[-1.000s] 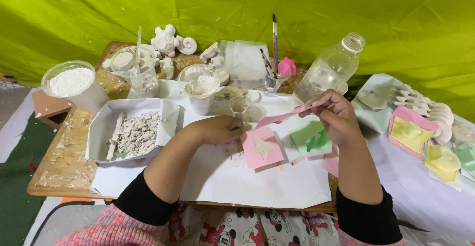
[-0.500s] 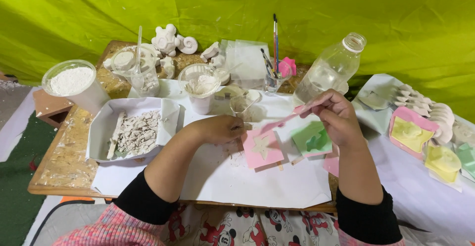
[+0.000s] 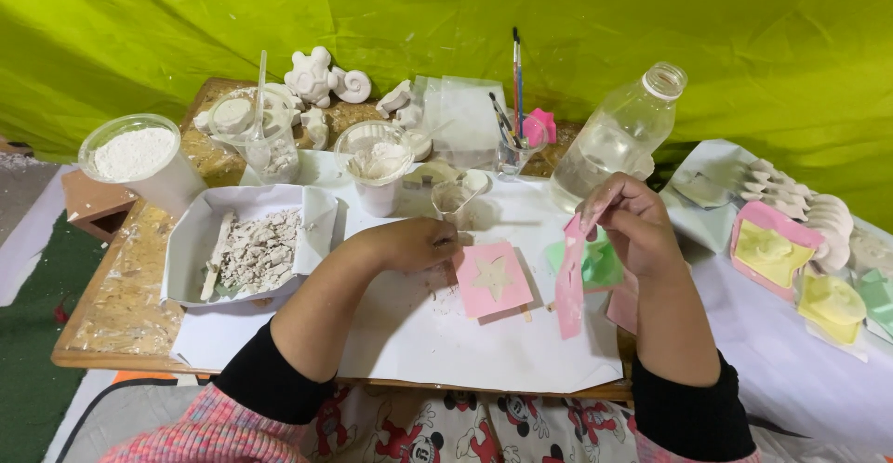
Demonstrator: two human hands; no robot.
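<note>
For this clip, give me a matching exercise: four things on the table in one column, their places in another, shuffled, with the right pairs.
Things:
1. pink star mould
2. pink sheet
3. clear plastic bottle
4. tub of white powder

Places:
A. far left of the table
B. held upright in the right hand
C. flat on the white paper, beside the left hand
D. behind the right hand, cap off

Pairs: 1-C, 2-B, 3-D, 4-A
</note>
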